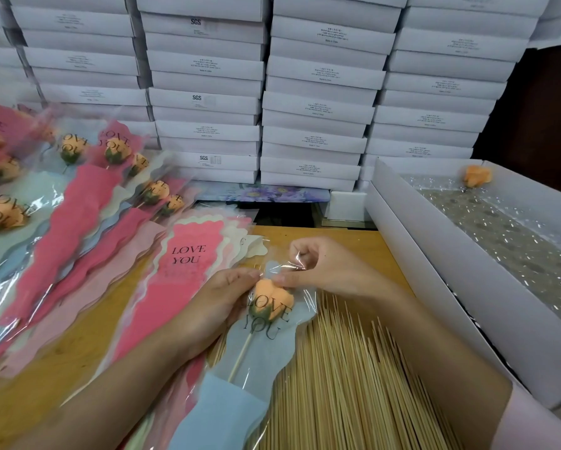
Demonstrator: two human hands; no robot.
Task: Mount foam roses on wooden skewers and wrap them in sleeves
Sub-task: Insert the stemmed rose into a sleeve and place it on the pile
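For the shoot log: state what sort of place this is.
Likely a small packing workshop: flat white cardboard boxes stacked along the back, sleeved orange foam roses piled at left, a heap of thin wooden skewers in front.

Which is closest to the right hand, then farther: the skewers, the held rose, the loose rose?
1. Held rose: inside the sleeve that the right hand pinches.
2. Skewers: just beneath the wrist.
3. Loose rose: far back right, in the box.

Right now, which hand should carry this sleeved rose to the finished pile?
Probably left: the left hand holds the sleeved rose, nearest the finished pile; the right hand just pinches the sleeve's clear top.
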